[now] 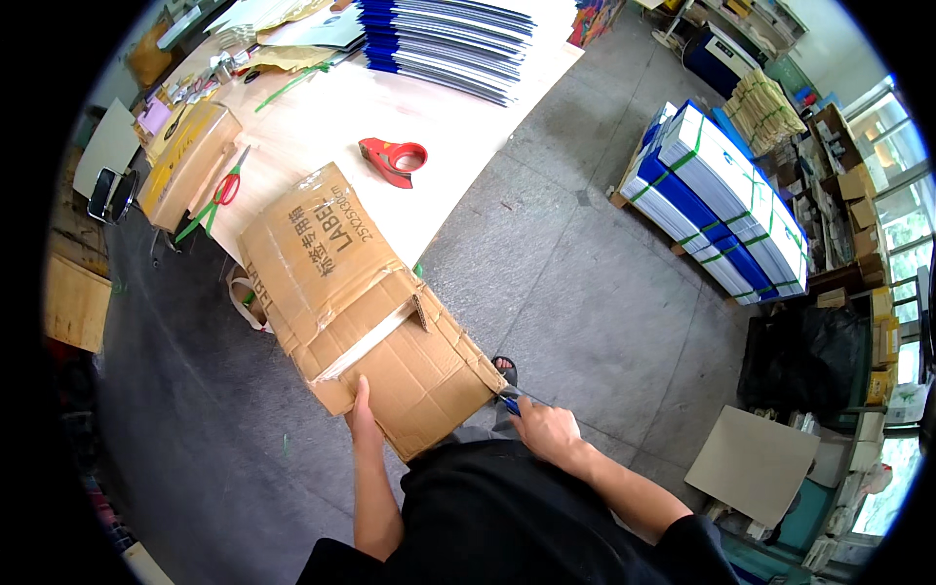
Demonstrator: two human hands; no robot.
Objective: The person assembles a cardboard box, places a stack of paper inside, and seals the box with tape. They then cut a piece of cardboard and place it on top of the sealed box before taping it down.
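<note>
A brown cardboard box (pixel 336 255), flattened-looking with printing on its far half, rests partly on the table corner and reaches over its edge toward my body. My left hand (pixel 363 414) grips its near left edge, thumb on top and the other fingers hidden underneath. Closed around a blue-handled tool, which looks like a utility knife (pixel 511 404), my right hand (pixel 548 429) is at the box's near right corner. The tool's tip lies against or very near the cardboard edge; I cannot tell which.
On the pale table (pixel 322 127) are a red tape dispenser (pixel 394 162), red-handled scissors (pixel 228 187), a taped carton (pixel 185 161) and a tall blue-and-white stack (pixel 444 44). Strapped blue-and-white bundles (pixel 717 210) stand on the grey floor to the right, near cluttered shelves.
</note>
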